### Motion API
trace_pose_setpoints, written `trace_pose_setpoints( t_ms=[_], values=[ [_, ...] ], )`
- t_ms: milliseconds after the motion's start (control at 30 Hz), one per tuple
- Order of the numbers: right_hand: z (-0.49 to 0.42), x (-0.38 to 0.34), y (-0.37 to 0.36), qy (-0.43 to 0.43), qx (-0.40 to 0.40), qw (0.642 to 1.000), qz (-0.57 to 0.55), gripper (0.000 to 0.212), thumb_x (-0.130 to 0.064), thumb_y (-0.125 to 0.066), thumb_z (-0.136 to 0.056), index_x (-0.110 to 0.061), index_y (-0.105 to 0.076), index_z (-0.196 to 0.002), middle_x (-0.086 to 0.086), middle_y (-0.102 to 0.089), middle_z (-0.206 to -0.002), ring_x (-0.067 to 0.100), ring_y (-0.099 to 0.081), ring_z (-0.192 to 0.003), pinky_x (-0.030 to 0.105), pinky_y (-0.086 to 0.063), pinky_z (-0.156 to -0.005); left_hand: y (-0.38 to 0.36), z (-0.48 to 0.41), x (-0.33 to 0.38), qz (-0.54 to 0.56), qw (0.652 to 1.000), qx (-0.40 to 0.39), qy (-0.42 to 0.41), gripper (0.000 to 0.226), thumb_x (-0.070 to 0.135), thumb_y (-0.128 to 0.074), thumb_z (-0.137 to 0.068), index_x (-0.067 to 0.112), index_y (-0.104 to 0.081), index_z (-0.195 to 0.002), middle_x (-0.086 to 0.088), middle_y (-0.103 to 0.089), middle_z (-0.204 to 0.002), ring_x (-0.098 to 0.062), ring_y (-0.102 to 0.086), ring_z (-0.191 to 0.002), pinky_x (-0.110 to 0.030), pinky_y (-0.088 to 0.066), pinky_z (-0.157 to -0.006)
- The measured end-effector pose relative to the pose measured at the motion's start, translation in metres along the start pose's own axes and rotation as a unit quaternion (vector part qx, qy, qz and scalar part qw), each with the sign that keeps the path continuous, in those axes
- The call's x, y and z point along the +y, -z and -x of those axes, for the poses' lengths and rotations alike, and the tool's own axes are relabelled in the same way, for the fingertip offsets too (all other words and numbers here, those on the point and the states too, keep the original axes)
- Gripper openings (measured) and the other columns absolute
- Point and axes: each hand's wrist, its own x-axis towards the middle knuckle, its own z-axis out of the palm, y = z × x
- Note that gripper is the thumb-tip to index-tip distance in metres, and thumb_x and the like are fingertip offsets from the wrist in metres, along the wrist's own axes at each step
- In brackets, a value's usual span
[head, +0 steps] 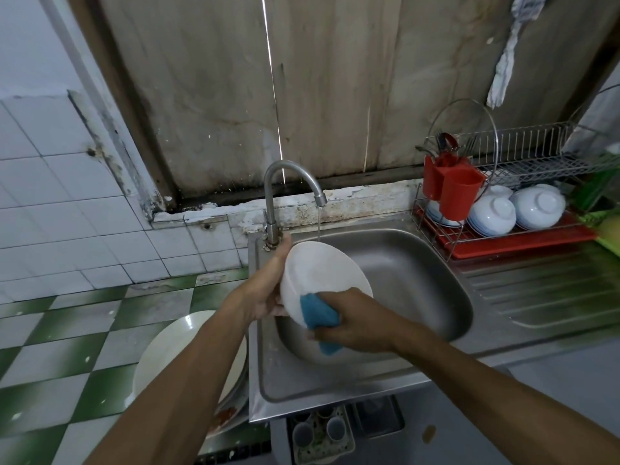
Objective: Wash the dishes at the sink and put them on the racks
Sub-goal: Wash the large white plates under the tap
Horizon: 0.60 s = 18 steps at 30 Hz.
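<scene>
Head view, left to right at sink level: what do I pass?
Large white dish → left hand → white bowl → red cutlery holder → upturned white bowls on the rack. Blue sponge and right hand overlap the bowl, so omitted.

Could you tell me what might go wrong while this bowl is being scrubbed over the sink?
1. The left hand grips the bowl by its rim while the right hand rubs it with the sponge; it could slip into the steel sink and chip.
2. The tap runs just behind the bowl, so water may splash out.
</scene>
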Motion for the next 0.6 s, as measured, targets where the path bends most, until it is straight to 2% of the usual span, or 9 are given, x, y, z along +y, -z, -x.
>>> trace_pose_setpoints(
  t_ms=[100,167,233,300,333,367,433,500,600],
  values=[
    [0.006,-0.006,0.018,-0.045,0.109,0.962,-0.248,0.021,-0.036,-0.075,-0.087,-0.021,-0.069,-0.100,-0.003,-0.073,-0.093,0.008,-0.071,-0.082,0.021,-0.054,-0.068,-0.001,-0.006,-0.006,0.066,0.998,0.005,0.020,0.086,0.091,-0.039,-0.079,0.023,-0.068,-0.123,-0.015,-0.073,-0.116,-0.036,-0.064,-0.115,-0.055,-0.047,-0.106],
    [0.002,-0.005,0.027,-0.080,0.190,0.925,-0.320,0.040,-0.051,-0.071,-0.081,-0.015,-0.073,-0.099,0.008,-0.075,-0.092,0.020,-0.072,-0.079,0.032,-0.058,-0.067,-0.005,-0.008,-0.012,0.122,0.992,0.000,0.016,0.074,0.080,-0.037,-0.090,0.022,-0.069,-0.124,-0.016,-0.072,-0.119,-0.036,-0.064,-0.116,-0.052,-0.046,-0.106],
    [-0.007,0.008,0.030,-0.137,0.265,0.855,-0.424,0.062,-0.065,-0.071,-0.068,-0.013,-0.075,-0.102,0.016,-0.076,-0.097,0.034,-0.072,-0.086,0.052,-0.059,-0.079,-0.006,-0.013,-0.019,0.146,0.989,0.007,0.012,0.067,0.073,-0.038,-0.095,0.020,-0.072,-0.117,-0.010,-0.074,-0.115,-0.032,-0.067,-0.110,-0.047,-0.052,-0.098],
    [-0.015,0.022,0.028,-0.182,0.305,0.769,-0.532,0.082,-0.073,-0.076,-0.053,-0.016,-0.074,-0.113,0.019,-0.074,-0.108,0.043,-0.070,-0.100,0.069,-0.053,-0.087,-0.005,-0.015,-0.028,0.126,0.991,0.033,0.006,0.057,0.070,-0.046,-0.094,0.020,-0.073,-0.102,-0.002,-0.072,-0.095,-0.021,-0.067,-0.087,-0.033,-0.057,-0.075],
    [-0.020,0.031,0.026,-0.199,0.311,0.738,-0.565,0.088,-0.074,-0.077,-0.051,-0.018,-0.072,-0.119,0.021,-0.073,-0.112,0.045,-0.068,-0.105,0.073,-0.050,-0.088,-0.005,-0.015,-0.030,0.126,0.991,0.048,-0.006,0.050,0.065,-0.049,-0.095,0.022,-0.074,-0.096,-0.002,-0.069,-0.089,-0.019,-0.065,-0.081,-0.030,-0.057,-0.068],
    [-0.023,0.036,0.023,-0.211,0.315,0.716,-0.586,0.086,-0.074,-0.076,-0.057,-0.020,-0.070,-0.124,0.020,-0.073,-0.112,0.045,-0.068,-0.105,0.073,-0.050,-0.088,-0.006,-0.016,-0.032,0.140,0.988,0.055,-0.021,0.045,0.059,-0.052,-0.097,0.021,-0.075,-0.098,-0.005,-0.071,-0.093,-0.023,-0.068,-0.084,-0.035,-0.060,-0.072],
    [-0.032,0.046,0.014,-0.226,0.365,0.712,-0.555,0.063,-0.065,-0.069,-0.081,-0.027,-0.064,-0.130,0.016,-0.075,-0.105,0.040,-0.070,-0.100,0.066,-0.054,-0.090,-0.012,-0.021,-0.031,0.202,0.976,0.054,-0.056,0.039,0.048,-0.055,-0.100,0.019,-0.072,-0.120,-0.013,-0.072,-0.117,-0.036,-0.068,-0.109,-0.059,-0.054,-0.094],
    [-0.036,0.046,-0.001,-0.238,0.448,0.727,-0.462,0.035,-0.054,-0.055,-0.097,-0.028,-0.063,-0.117,0.012,-0.072,-0.105,0.029,-0.069,-0.099,0.059,-0.054,-0.095,-0.021,-0.021,-0.027,0.278,0.956,0.059,-0.069,0.039,0.040,-0.056,-0.098,0.022,-0.065,-0.131,-0.015,-0.067,-0.130,-0.041,-0.064,-0.117,-0.071,-0.048,-0.094],
    [-0.028,0.030,-0.040,-0.113,0.537,0.790,-0.272,0.044,-0.053,-0.047,-0.099,-0.022,-0.051,-0.131,0.006,-0.058,-0.125,0.018,-0.059,-0.112,0.051,-0.050,-0.101,-0.037,-0.016,-0.020,0.385,0.914,0.108,-0.060,0.036,0.032,-0.048,-0.100,0.020,-0.065,-0.130,-0.011,-0.073,-0.118,-0.034,-0.073,-0.093,-0.056,-0.060,-0.069]
  ],
)
